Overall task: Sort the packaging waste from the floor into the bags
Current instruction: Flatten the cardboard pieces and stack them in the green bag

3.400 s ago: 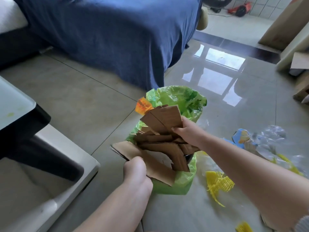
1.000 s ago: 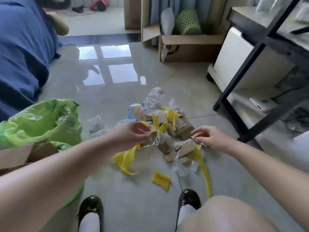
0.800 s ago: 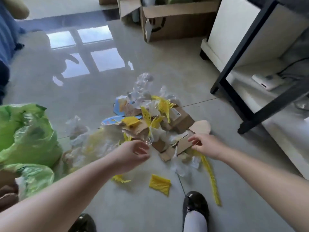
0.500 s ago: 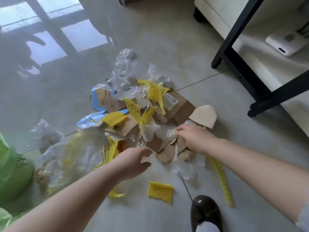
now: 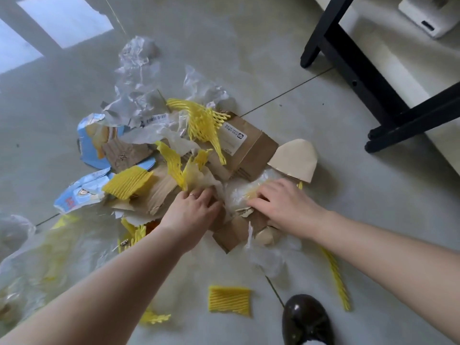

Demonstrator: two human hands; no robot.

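Observation:
A heap of packaging waste lies on the grey tile floor: a brown cardboard box [image 5: 245,145] with a white label, torn cardboard scraps [image 5: 231,232], yellow foam netting [image 5: 201,123], blue snack wrappers [image 5: 93,143] and crumpled clear plastic [image 5: 137,78]. My left hand [image 5: 193,215] reaches into the middle of the heap, fingers curled down on cardboard and thin white paper. My right hand [image 5: 283,205] presses, fingers spread, on clear plastic film [image 5: 239,195] and torn cardboard. A beige rounded card [image 5: 295,159] lies just beyond my right hand. No bag is in view.
Black table legs [image 5: 361,68] stand at the upper right. A yellow foam piece [image 5: 229,300] and a yellow net strip [image 5: 336,277] lie near my dark shoe [image 5: 306,319]. A clear plastic sheet [image 5: 49,257] with yellow netting under it spreads at the lower left.
I turned from the green bag, where both hands held cardboard, to the heap. The view dropped closer, and both hands came down onto the waste; the bag left the view.

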